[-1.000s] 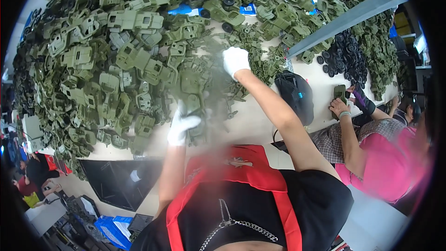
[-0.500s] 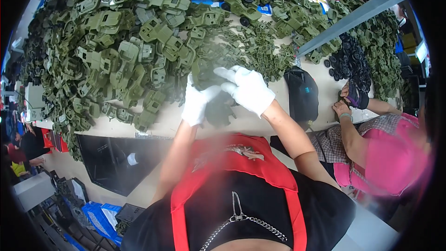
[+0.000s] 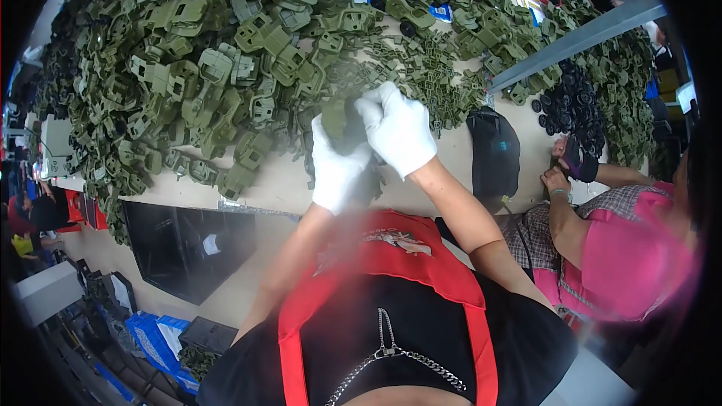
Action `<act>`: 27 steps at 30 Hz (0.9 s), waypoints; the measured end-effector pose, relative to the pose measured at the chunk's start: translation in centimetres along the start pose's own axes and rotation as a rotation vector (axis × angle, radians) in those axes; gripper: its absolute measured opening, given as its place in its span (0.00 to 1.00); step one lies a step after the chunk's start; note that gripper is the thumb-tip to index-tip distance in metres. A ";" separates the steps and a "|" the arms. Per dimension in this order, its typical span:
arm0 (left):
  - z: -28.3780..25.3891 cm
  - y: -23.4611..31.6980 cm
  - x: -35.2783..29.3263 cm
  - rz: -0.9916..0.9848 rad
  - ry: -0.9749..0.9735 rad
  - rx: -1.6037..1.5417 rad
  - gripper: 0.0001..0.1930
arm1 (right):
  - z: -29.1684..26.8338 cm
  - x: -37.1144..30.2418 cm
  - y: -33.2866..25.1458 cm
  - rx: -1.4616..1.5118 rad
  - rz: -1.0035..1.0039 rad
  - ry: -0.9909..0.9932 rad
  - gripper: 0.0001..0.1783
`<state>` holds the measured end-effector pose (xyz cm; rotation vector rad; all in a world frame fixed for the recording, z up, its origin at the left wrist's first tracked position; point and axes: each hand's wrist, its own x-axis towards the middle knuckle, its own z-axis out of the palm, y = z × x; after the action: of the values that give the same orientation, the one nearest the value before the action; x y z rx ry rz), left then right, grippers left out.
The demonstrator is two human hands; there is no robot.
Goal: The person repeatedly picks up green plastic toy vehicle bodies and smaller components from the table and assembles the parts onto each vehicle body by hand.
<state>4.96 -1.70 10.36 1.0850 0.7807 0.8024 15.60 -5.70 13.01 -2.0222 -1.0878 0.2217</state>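
White gloves cover both of my hands, which meet over the near part of the table. My left hand (image 3: 338, 169) is closed round a green plastic toy vehicle part (image 3: 335, 120), held up in front of the pile. Against its right side, my right hand (image 3: 403, 129) presses with bent fingers; whatever small piece they may pinch is hidden. A blurred haze over the middle of the picture hides the part's details. Just beyond my hands lie many small green plastic pieces (image 3: 421, 60). Larger green toy vehicle bodies (image 3: 184, 15) are heaped to the left.
A black rounded case (image 3: 494, 152) stands on the table (image 3: 451, 158) to my right. Black toy wheels (image 3: 575, 98) lie farther right, near a co-worker's hands (image 3: 558, 177). A grey metal bar (image 3: 575, 41) slants over the table. Below its left edge is a dark bin (image 3: 188, 248).
My right hand has risen slightly and its fingers have closed in on the green part. My left hand has shifted a little right. The whole view has shifted slightly.
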 end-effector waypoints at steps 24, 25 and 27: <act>-8.8 -5.3 4.6 -0.430 -0.068 -0.185 0.28 | 9.6 20.1 23.3 -0.460 0.003 -0.272 0.18; -8.7 -4.6 4.5 -0.441 -0.061 -0.194 0.30 | 10.8 19.5 23.7 -0.548 -0.038 -0.263 0.20; -9.1 -4.5 3.7 -0.444 -0.049 -0.233 0.33 | 10.4 17.5 20.7 -0.585 -0.015 -0.286 0.15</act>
<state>-0.20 4.30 3.04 0.6853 0.8251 0.4724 34.09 7.41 -5.12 -2.5518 -1.4732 0.2049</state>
